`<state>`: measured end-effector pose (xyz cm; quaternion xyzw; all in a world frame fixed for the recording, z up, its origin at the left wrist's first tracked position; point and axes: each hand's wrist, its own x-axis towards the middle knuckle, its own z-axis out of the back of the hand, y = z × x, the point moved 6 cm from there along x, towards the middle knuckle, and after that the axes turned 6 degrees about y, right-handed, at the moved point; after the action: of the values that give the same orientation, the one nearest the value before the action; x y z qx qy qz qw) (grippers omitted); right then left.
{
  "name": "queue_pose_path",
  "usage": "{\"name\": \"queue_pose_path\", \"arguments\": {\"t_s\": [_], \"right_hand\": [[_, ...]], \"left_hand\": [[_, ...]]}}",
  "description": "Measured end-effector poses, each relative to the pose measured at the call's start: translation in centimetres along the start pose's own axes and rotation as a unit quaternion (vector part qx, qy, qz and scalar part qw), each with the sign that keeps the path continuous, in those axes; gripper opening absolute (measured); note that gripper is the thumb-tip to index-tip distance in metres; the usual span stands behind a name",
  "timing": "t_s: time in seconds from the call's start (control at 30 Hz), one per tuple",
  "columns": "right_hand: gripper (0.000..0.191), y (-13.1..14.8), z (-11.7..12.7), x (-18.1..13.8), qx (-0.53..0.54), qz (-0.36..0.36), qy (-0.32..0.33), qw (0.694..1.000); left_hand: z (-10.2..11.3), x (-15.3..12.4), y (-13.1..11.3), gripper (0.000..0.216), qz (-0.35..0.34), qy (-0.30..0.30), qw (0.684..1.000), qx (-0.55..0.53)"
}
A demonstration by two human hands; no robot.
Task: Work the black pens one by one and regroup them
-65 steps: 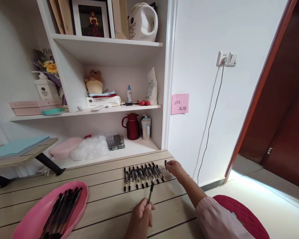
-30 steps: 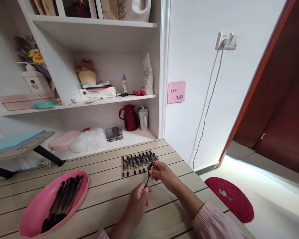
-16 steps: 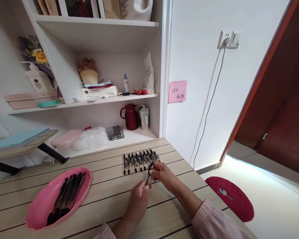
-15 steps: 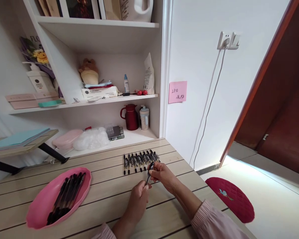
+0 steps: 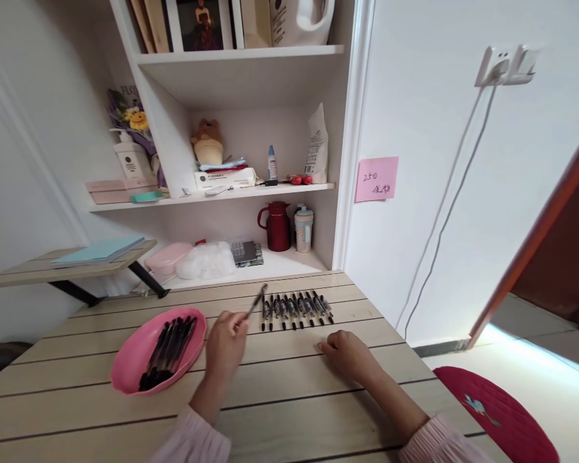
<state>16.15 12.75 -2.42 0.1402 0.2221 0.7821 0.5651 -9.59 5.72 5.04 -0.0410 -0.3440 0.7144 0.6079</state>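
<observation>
My left hand [image 5: 226, 344] is closed around the lower end of a slim pen [image 5: 257, 299], which slants up and right above the table. Its dark far end is beside the left end of a row of black pens or pen parts [image 5: 294, 310]. My right hand [image 5: 350, 357] is just in front of the row's right part, low over the table. Its fingers are curled in, and whatever they may hold is hidden. On my left, a pink oval bowl [image 5: 131, 352] holds a bundle of dark pens [image 5: 171, 350].
The slatted wooden table [image 5: 280, 399] meets white shelves [image 5: 299, 260] bearing a red jug [image 5: 278, 228] and a light cup [image 5: 303, 230]. A small raised stand [image 5: 33, 267] is at the left, a pink note [image 5: 376, 179] on the wall. A red seat [image 5: 496, 408] is right.
My hands, together on the pen before, have come apart. The left has gone left, carrying the pen; the right has let go of it and lowered. The view has turned left.
</observation>
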Motion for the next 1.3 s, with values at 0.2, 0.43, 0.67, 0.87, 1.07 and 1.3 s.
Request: {"name": "queue_pose_path", "arguments": {"t_s": [0.2, 0.43, 0.67, 0.87, 1.07, 1.3], "right_hand": [[0.035, -0.1, -0.9, 0.2, -0.034, -0.006, 0.02, 0.999], [0.036, -1.3, -0.1, 0.8, -0.028, -0.035, 0.019, 0.999], [0.025, -5.5, 2.8, 1.4, -0.006, -0.122, -0.054, 0.991], [0.018, -5.2, 3.3, 3.0, -0.004, -0.133, -0.073, 0.988], [0.018, -3.9, 2.7, 4.7, -0.013, -0.135, -0.073, 0.988], [0.023, -3.1, 1.1, 5.0, -0.07, -0.137, -0.08, 0.985]], "left_hand": [[7.8, 0.3, 9.3, 0.029, 0.219, 0.043, 0.956, 0.191], [7.6, -0.3, 11.5, 0.021, 0.225, 0.096, 0.945, 0.217], [6.5, 0.1, 6.5, 0.039, 0.13, 0.047, 0.971, 0.195], [-1.3, -1.8, -1.2, 0.025, -0.062, 0.109, 0.991, 0.049], [-6.6, -4.0, -5.7, 0.018, -0.126, 0.18, 0.975, -0.035], [-9.3, -4.1, -6.8, 0.018, -0.136, 0.212, 0.967, -0.03]]}}
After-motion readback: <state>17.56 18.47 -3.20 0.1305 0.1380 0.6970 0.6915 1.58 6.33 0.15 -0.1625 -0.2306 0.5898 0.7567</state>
